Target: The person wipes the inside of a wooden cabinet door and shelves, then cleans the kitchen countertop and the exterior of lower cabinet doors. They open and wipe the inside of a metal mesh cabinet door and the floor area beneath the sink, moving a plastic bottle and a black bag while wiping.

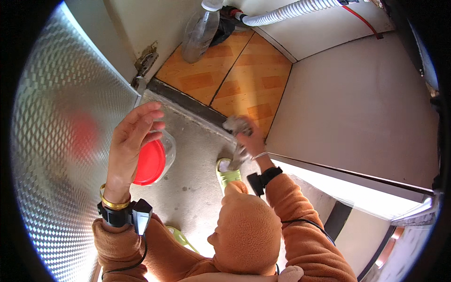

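My right hand [251,139] grips a crumpled, greyish cloth [235,124], blurred, at the raised sill [197,102] of a cabinet-like recess. Part of the cloth hangs down over the slipper on my foot. Raised and empty, my left hand [137,134] has its fingers loosely bent and apart. Beneath it on the concrete floor [190,148] stands a clear plastic jar [170,149] with a red lid [151,164], partly hidden by the hand. Inside the recess, wood-patterned tiles [243,77] cover the floor.
A large clear bottle [200,35] with a white cap stands at the recess's back left, beside a black plastic bag [223,31]. A white corrugated hose [289,14] crosses above. To the left is a textured translucent door panel [70,141]; a pale wall panel [352,112] bounds the right.
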Action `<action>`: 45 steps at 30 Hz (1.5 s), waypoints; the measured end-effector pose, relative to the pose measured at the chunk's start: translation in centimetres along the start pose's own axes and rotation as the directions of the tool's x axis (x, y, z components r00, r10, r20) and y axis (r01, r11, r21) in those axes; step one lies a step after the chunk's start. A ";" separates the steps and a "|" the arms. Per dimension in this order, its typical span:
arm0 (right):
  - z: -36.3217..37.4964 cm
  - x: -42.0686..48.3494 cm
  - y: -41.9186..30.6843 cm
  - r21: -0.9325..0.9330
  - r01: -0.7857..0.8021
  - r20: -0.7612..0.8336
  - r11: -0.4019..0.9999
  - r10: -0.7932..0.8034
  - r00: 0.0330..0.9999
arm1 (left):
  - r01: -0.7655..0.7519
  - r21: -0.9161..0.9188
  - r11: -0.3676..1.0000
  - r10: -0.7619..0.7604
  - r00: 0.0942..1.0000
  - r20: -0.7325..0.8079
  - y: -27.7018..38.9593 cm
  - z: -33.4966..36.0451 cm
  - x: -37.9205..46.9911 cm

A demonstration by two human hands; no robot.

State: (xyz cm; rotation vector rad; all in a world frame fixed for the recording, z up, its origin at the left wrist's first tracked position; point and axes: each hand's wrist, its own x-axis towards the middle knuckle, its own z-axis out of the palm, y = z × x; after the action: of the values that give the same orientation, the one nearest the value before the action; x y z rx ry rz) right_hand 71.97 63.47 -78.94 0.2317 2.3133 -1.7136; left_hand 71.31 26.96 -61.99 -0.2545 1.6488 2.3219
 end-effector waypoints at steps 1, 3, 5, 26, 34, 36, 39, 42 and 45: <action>-0.4 0.5 0.1 0.073 0.052 -0.211 0.996 -0.035 0.977 | -0.053 0.103 0.993 0.057 0.998 -0.038 0.1 -0.3 -0.4; -2.3 2.5 0.8 -0.142 -0.050 -0.408 0.989 -0.012 0.913 | -0.155 0.316 0.936 0.194 0.976 -0.096 0.2 -1.0 -1.3; -3.6 3.3 2.5 -0.284 -0.138 -0.489 0.949 -0.019 0.872 | -0.182 0.478 0.860 0.262 0.959 -0.108 0.2 -1.9 -2.2; 8.7 6.3 -1.1 -0.308 0.426 0.262 0.850 -0.355 0.897 | 0.231 0.535 0.813 -0.144 0.969 -0.199 -4.5 -7.9 -4.7; 12.2 -0.1 -6.1 -0.115 0.266 0.765 0.957 -0.085 0.638 | 0.464 0.418 0.781 -0.369 0.883 -0.290 -2.6 -6.3 -6.4; 12.4 -0.2 -7.1 -0.151 0.284 0.836 0.947 -0.031 0.548 | 0.421 0.403 0.813 -0.354 0.906 -0.232 -2.3 -6.1 -6.3; 11.7 -0.6 -8.8 -0.106 0.090 0.884 0.990 0.052 0.464 | 0.364 0.496 0.788 -0.306 0.932 -0.197 -1.4 -5.0 -6.5; 10.0 -1.7 -10.9 -0.022 0.143 0.846 0.989 -0.058 0.530 | 0.230 0.644 0.729 -0.147 0.973 -0.180 0.7 -3.0 -7.1; 5.6 -3.1 -13.5 -0.009 0.176 0.773 0.984 -0.105 0.626 | 0.061 0.715 0.697 0.041 0.991 -0.125 2.8 0.0 -7.4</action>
State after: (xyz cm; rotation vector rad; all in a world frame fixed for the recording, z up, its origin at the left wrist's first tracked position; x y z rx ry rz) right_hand 71.80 54.22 -67.17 -0.6200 1.7448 -1.3610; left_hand 77.42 25.15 -57.27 -0.2379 2.4583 1.4809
